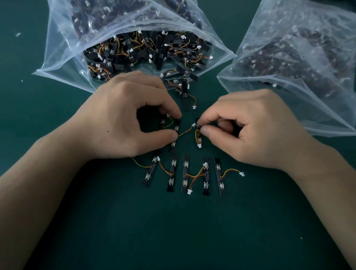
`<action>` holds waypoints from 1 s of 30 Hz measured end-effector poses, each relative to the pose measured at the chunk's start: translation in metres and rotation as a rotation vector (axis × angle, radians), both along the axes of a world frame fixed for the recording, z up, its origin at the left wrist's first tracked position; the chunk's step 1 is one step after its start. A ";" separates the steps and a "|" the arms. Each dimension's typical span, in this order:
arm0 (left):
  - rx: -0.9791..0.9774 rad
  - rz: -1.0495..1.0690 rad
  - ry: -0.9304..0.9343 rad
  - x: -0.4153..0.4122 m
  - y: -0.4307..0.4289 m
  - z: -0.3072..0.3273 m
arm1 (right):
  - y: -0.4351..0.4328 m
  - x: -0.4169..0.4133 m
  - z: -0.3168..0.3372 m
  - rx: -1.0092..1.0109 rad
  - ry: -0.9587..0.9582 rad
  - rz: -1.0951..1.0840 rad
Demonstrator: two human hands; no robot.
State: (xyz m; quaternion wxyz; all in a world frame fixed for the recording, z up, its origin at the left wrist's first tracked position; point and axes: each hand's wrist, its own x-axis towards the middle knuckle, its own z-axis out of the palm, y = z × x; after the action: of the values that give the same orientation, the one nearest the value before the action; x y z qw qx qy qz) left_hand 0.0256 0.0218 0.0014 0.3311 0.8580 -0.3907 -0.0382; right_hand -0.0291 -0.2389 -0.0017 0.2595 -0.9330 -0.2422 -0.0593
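Nearest the person, on the green surface, a row of strips lies side by side: five narrow black boards with small buttons and short coloured leads ending in white plugs. Just beyond it, both hands work close together. The left hand pinches the left strip between thumb and forefinger. The right hand pinches the top of the right strip the same way, and its plug hangs below. An orange lead runs from the left strip to a white plug beside the right fingertips, so the step in hand looks like teasing two tangled pieces apart. The next move likely calls for a gentle pull to free the lead without yanking the plug, then laying each piece flat beside the row. Farther off, a loose strip lies at the mouth of the open bag, which is full of the same parts. A second bag sits to the right.
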 end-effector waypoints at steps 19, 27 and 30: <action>-0.001 0.001 -0.003 0.001 0.001 -0.001 | 0.008 -0.001 0.001 0.048 0.024 0.016; 0.005 -0.001 -0.002 0.001 0.001 -0.001 | 0.011 -0.001 -0.001 0.047 0.042 0.041; 0.004 -0.001 -0.001 0.001 0.001 -0.001 | 0.012 -0.001 -0.001 0.048 0.043 0.034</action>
State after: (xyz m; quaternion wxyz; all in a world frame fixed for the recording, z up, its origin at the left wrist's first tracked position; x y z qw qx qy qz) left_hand 0.0266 0.0226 0.0007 0.3291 0.8585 -0.3915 -0.0385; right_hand -0.0300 -0.2273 -0.0030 0.2877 -0.9234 -0.2508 -0.0408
